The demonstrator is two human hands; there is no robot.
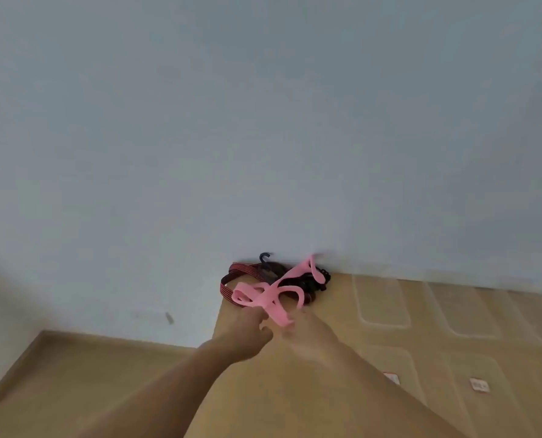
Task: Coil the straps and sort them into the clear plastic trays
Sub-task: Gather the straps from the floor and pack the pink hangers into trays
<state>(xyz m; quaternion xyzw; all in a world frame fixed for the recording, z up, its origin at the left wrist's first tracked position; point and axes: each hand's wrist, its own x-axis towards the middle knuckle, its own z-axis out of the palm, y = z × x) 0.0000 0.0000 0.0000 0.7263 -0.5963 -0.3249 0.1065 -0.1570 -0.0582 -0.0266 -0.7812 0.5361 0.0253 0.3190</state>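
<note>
A tangled pink strap [272,294] lies at the table's far left corner, by the wall. My left hand [249,327] grips its near loops from below. My right hand [310,331] is motion-blurred just right of the strap's loose end, and I cannot make out whether it holds the strap. Behind the pink one sits a dark red striped strap [231,281] with a black hook [265,259], bunched against the wall. Several clear plastic trays [381,300] lie flat on the table to the right, and they look empty.
The tan table [295,406] ends at a left edge near the straps, with a lower tan surface [73,368] beyond it. A plain grey-blue wall [263,121] fills the upper view. Two small white labels [479,385] show under the nearer trays.
</note>
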